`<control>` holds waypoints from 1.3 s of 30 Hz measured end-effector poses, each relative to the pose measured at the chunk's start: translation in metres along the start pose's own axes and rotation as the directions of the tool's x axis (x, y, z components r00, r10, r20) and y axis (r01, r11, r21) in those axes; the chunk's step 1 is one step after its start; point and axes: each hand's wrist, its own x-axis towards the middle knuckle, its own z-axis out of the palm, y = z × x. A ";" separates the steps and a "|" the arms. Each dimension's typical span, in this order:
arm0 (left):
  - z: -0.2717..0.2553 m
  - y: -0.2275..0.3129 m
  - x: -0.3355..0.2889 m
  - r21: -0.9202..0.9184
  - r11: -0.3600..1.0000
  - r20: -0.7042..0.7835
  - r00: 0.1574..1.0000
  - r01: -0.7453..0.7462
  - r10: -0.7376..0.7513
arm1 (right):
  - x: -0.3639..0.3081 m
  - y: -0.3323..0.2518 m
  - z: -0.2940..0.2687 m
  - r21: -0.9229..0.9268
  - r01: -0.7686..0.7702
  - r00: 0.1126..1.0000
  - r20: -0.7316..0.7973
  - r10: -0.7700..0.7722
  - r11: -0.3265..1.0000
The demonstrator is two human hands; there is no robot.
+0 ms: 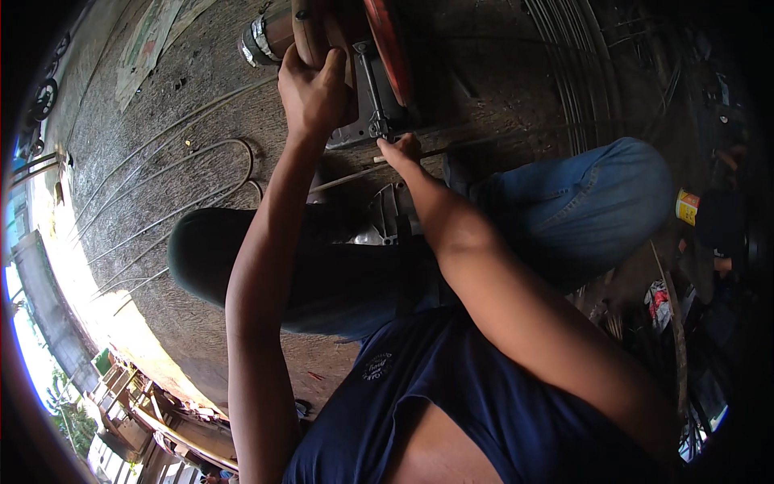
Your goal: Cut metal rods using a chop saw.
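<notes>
A cut-off saw (348, 40) stands on the ground at the top of the view, with a red guard (389, 52) on its right side and silver tape round the end of its motor (256, 42). My left hand (313, 95) is wrapped round the saw's brown handle (306, 36). Beside the guard, a metal clamp screw (371, 85) runs along the grey base (343, 139). At the screw's near end, the fingers of my right hand (401, 148) are closed on the crank (379, 127), which they partly hide.
Bent rods (181, 153) lie on the rough ground at left, and a bundle of long rods (568, 73) at upper right. My jeans-clad legs (580, 202) are folded near the saw. Between them sits a metal part (389, 214). A yellow can (687, 206) stands at right.
</notes>
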 end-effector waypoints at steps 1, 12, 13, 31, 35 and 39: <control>0.000 -0.001 0.000 -0.006 1.000 0.001 1.000 -0.011 0.011 | 0.006 0.006 -0.006 0.055 -0.028 0.999 0.040 0.026 0.998; 0.000 0.000 0.000 0.010 0.999 0.016 0.999 0.038 -0.038 | 0.051 0.016 -0.042 0.537 -0.565 0.591 0.794 -0.147 0.627; 0.000 -0.001 0.000 0.008 1.000 0.002 1.000 0.025 -0.025 | 0.052 0.010 -0.044 0.602 -0.483 0.747 0.662 -0.059 0.636; -0.001 0.008 -0.006 -0.081 0.997 0.010 1.000 0.006 -0.005 | 0.037 -0.009 -0.002 -0.135 0.032 0.902 -0.424 -0.086 0.990; -0.003 0.015 -0.013 -0.113 0.992 0.034 0.998 0.062 -0.059 | 0.042 -0.006 -0.005 -0.190 0.039 0.909 -0.402 -0.114 0.981; -0.003 0.024 -0.010 -0.116 0.992 0.050 0.998 0.050 -0.044 | 0.046 0.001 0.000 -0.168 0.155 0.817 -0.533 -0.222 0.973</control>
